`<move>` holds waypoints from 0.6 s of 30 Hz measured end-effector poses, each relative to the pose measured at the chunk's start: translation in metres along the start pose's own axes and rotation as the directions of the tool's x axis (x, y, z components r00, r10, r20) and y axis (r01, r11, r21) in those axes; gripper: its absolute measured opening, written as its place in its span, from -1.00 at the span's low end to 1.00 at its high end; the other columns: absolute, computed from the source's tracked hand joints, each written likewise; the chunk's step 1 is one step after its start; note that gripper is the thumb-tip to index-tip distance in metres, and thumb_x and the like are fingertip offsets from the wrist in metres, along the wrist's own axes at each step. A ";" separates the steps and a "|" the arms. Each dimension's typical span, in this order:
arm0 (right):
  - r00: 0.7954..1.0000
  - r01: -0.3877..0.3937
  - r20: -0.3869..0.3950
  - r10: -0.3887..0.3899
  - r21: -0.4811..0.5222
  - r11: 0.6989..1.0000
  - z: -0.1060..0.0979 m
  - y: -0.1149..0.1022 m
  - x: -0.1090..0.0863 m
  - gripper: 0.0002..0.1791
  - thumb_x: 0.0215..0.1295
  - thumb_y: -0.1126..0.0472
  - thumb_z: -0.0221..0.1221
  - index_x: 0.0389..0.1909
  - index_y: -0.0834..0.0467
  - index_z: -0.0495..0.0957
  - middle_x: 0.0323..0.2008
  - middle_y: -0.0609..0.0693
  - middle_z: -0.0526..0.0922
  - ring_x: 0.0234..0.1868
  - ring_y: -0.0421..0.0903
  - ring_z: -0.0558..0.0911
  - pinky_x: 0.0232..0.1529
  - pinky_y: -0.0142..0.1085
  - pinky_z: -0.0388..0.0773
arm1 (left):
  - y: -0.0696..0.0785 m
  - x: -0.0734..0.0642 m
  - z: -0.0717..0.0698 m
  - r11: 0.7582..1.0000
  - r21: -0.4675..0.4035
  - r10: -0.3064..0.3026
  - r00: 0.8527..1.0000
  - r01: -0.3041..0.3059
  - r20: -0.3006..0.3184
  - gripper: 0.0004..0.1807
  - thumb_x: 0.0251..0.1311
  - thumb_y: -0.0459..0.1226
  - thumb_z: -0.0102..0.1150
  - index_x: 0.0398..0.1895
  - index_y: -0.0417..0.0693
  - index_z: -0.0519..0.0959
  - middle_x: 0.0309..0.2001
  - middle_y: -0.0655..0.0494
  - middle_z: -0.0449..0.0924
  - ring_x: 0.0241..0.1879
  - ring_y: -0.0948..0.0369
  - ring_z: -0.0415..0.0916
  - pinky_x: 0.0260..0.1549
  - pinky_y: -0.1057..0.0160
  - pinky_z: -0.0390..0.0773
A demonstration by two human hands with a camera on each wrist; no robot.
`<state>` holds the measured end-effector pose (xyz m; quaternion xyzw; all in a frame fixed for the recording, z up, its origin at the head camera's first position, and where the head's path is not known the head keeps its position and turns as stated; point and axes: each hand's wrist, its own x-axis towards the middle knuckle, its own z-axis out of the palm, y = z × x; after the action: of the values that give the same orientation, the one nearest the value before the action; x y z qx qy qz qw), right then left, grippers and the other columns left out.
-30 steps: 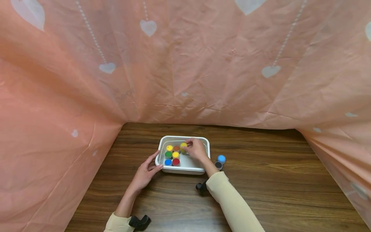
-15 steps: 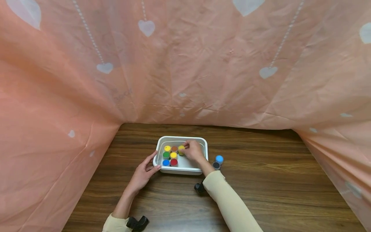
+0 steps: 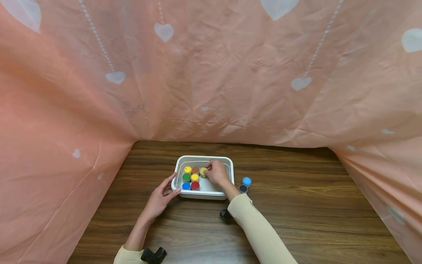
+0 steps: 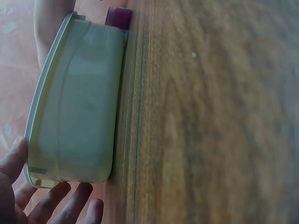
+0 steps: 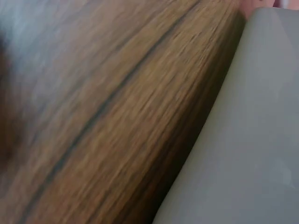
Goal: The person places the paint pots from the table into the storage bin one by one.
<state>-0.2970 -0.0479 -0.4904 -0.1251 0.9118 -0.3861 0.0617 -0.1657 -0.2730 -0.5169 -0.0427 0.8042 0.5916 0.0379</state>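
Note:
A white plastic tray sits on the wooden table, several small paint pots with coloured tops grouped in its left half. My left hand holds its near left corner; in the left wrist view the thumb touches the rim and the fingers lie against the end wall. Inside the tray, my right hand pinches a dull-yellow paint pot, right beside the brown one. Nearby are yellow, green, blue and red pots. The right wrist view shows only the tray's wall and table.
Right of the tray, a light-blue pot and a dark pot stand on the table. One pot looks purple from the side in the left wrist view. Pink cloth with white hearts hangs behind and at both sides.
My right hand has lowered the dull-yellow pot slightly, down beside the brown one. My left hand stays at the tray's corner. The whole head view has shifted a little.

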 end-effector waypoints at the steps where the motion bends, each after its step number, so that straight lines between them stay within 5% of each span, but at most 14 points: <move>1: 1.000 0.013 -0.002 -0.013 -0.017 1.000 0.000 0.000 0.000 -0.83 0.29 0.31 0.39 -0.16 0.29 0.71 -0.25 0.11 0.77 -0.15 -0.02 0.71 -0.06 -0.18 0.64 | 0.000 0.000 0.000 1.000 0.000 0.001 1.000 -0.001 -0.002 -0.26 0.41 -0.04 0.29 0.60 0.33 0.25 0.54 -0.16 0.28 0.27 -0.08 0.57 0.18 0.04 0.62; 18: 0.999 0.005 0.032 -0.004 -0.021 1.000 -0.001 0.001 0.001 -0.80 0.31 0.31 0.38 -0.10 0.31 0.71 -0.19 0.13 0.76 -0.11 -0.01 0.70 0.01 -0.14 0.64 | 0.005 -0.001 0.000 1.000 0.008 0.001 1.000 -0.001 0.008 -0.27 0.43 -0.07 0.28 0.61 0.29 0.24 0.53 -0.19 0.29 0.30 -0.07 0.55 0.19 0.09 0.61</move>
<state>-0.2987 -0.0470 -0.4910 -0.1340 0.9145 -0.3744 0.0741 -0.1649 -0.2717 -0.5119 -0.0399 0.8065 0.5885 0.0408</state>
